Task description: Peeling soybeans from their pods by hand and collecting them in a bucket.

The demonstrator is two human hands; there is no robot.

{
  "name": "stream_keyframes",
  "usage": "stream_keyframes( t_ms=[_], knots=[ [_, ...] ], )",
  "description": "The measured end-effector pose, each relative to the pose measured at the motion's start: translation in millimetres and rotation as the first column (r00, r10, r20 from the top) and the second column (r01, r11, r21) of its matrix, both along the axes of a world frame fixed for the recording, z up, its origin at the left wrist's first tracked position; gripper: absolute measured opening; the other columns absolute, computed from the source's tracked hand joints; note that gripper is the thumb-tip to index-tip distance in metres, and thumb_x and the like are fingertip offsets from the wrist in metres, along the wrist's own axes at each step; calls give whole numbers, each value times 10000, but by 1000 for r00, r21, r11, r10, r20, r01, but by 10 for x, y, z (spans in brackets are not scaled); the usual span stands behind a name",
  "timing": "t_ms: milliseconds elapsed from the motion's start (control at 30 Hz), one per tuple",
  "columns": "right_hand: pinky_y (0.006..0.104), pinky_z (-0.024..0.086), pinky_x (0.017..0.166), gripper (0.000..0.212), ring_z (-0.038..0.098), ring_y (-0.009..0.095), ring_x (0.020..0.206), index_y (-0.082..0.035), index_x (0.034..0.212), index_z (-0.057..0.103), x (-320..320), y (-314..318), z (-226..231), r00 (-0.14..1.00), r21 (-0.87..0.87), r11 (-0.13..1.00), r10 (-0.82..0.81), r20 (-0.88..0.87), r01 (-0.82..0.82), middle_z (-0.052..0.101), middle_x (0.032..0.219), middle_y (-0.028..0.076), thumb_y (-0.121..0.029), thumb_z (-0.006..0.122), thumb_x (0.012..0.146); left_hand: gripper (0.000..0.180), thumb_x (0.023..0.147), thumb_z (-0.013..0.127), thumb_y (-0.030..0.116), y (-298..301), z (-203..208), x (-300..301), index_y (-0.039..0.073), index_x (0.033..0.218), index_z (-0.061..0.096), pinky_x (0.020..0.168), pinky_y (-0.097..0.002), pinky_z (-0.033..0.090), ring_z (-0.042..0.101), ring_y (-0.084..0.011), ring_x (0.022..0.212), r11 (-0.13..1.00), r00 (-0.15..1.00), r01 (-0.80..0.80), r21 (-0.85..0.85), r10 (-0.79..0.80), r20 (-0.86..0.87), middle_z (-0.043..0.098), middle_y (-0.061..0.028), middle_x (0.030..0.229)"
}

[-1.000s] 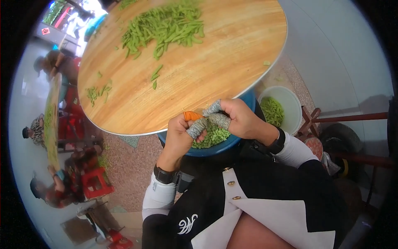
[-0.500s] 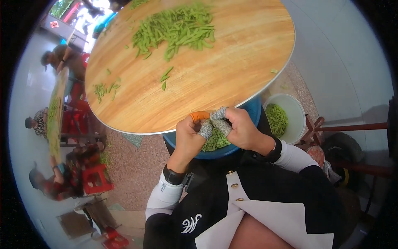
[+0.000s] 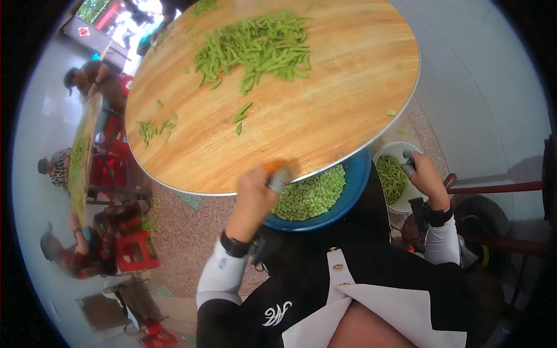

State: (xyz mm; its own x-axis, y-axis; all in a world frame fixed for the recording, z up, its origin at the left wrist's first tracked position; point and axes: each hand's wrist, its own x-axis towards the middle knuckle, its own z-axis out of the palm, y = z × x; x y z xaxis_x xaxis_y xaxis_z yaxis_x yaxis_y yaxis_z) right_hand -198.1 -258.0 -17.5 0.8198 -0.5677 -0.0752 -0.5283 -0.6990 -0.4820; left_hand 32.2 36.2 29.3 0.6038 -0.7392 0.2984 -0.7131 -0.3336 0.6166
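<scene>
The hands, seen together over the blue basin (image 3: 361, 177) half a second ago, have been parted. The right hand (image 3: 430, 178) has been carried to the white bucket (image 3: 413, 196), right of the basin, while the left hand (image 3: 257, 188) is kept at the basin's left side, by the edge of the worktop (image 3: 328, 113). By this the two-handed pinch is ended, and a discard into the bucket, where green hulls or pods (image 3: 390, 180) are held, may be judged to be under way. Shelled beans (image 3: 310, 197) are now more fully exposed inside the basin; a heap of pods (image 3: 255, 49) is spread on the worktop beyond it. The basin's far rim is hidden by the worktop and its left side by the left hand. The left fingers are curled, the tips blurred against the worktop; the right wrapped fingers are bent over the bucket. Whether anything is pinched by either hand cannot be told, nor whether the bucket's contents are empty.
</scene>
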Motion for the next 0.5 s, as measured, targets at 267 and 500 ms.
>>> stream_keyframes(
  t_ms=[267,500],
  knots=[
    [406,402,612,127,523,402,698,46,756,535,178,199,123,989,170,984,33,143,-57,535,732,257,31,497,635,272,735,634,157,-475,56,1430,-36,923,597,589,-324,451,590,-248,672,958,965,-240,158,219,141,615,-161,750],
    [295,439,568,165,562,175,620,16,845,585,674,666,376,899,400,876,80,431,-269,600,702,109,-143,582,802,201,731,596,97,-605,43,1497,-47,869,573,565,-325,455,590,-235,631,943,981,-190,274,191,21,607,-151,715]
  ],
)
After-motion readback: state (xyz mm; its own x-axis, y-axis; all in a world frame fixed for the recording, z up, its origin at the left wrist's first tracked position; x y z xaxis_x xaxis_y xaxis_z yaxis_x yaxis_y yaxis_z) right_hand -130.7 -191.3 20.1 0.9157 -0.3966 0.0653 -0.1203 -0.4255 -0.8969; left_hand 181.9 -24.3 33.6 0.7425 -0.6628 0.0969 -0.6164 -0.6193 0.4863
